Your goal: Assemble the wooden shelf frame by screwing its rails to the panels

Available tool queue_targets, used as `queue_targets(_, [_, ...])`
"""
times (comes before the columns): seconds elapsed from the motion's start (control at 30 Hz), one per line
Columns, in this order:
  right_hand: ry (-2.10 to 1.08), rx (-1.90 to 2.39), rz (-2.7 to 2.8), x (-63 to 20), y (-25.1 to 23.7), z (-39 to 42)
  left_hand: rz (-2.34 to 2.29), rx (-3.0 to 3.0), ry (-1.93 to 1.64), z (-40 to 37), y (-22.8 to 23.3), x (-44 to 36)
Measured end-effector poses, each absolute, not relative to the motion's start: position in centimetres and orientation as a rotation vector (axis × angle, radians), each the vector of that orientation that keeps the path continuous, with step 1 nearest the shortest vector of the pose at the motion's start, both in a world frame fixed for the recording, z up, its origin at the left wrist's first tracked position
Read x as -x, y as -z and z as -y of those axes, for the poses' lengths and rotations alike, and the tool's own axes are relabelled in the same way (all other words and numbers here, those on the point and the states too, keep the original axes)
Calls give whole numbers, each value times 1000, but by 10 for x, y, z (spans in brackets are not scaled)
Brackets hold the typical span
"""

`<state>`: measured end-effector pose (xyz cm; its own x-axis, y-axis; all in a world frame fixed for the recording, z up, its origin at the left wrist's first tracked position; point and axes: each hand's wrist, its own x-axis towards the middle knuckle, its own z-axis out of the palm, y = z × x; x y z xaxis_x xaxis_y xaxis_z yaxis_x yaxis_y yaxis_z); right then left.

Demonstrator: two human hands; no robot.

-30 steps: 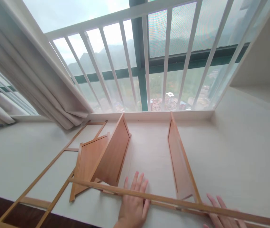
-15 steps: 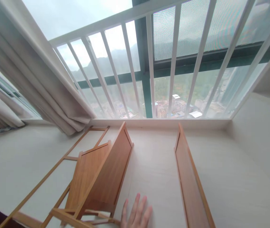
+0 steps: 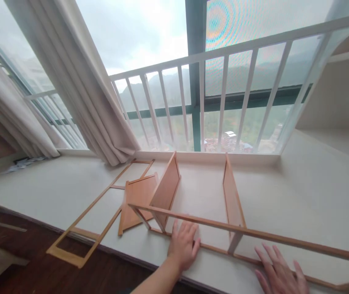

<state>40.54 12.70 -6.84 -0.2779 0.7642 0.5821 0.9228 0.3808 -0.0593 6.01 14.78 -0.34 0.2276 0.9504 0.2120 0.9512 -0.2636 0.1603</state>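
Right beneath the left hand (image 3: 182, 245) runs the lower rail (image 3: 214, 248) of the wooden frame (image 3: 205, 221), and those fingers lie stretched across it, unclenched. Over on the right, the right hand (image 3: 280, 272) spreads its fingers at that same rail, loose too! Beyond the left hand's fingertips and leftward stands one panel (image 3: 166, 187); a second panel (image 3: 231, 192) rises beyond, between the hands.

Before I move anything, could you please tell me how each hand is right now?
Left hand: open, across the lower bar of the standing wooden frame.
Right hand: open, fingers spread, across the same bar.
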Motion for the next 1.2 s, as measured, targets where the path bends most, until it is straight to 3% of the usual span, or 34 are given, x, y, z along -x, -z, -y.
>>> queue_targets(0.57, [294, 1798, 2261, -397, 52, -128, 1907, 2458, 540, -153, -2, -68])
queue_targets(0.9, [217, 1666, 2017, -396, 33, -123, 1830, 2484, 760, -142, -10, -67])
queue_targets(1.03, [39, 1491, 1657, -381, 10, -117, 1896, 2285, 1250, -106, -32, -71])
queue_targets(1.2, [-549, 1180, 1836, -327, -6, -71, 2074, 1970, 1551, -63, -59, -27])
